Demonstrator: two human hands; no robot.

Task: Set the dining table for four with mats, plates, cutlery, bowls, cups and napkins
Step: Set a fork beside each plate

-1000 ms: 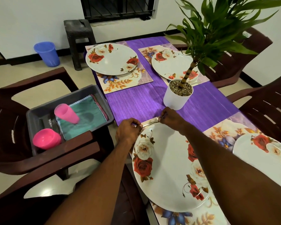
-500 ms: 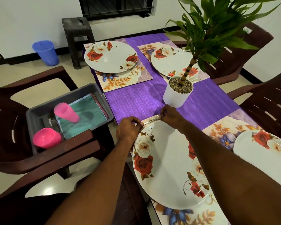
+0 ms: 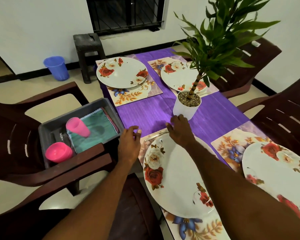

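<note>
A floral plate (image 3: 177, 179) sits on a floral mat (image 3: 197, 226) at the near left place. Beyond its far rim a metal cutlery piece (image 3: 154, 137) lies on the mat. My right hand (image 3: 179, 130) is over its far end, fingers curled down onto it. My left hand (image 3: 130, 141) hovers off the table's left edge, loosely curled and holding nothing. A grey tray (image 3: 80, 110) on the left chair holds a pink cup (image 3: 77, 127), a pink bowl (image 3: 59, 154) and green napkins (image 3: 97, 129).
Two more plates on mats sit at the far end (image 3: 121, 73) (image 3: 178, 77), another at the near right (image 3: 275, 170). A white plant pot (image 3: 185, 110) stands mid-table just beyond my right hand. Brown chairs (image 3: 16, 135) flank the table. A blue bin (image 3: 56, 68) and a dark stool (image 3: 87, 45) stand by the wall.
My left hand has let go of the near end of the cutlery and drawn back to the left. The right hand has stayed at the far end.
</note>
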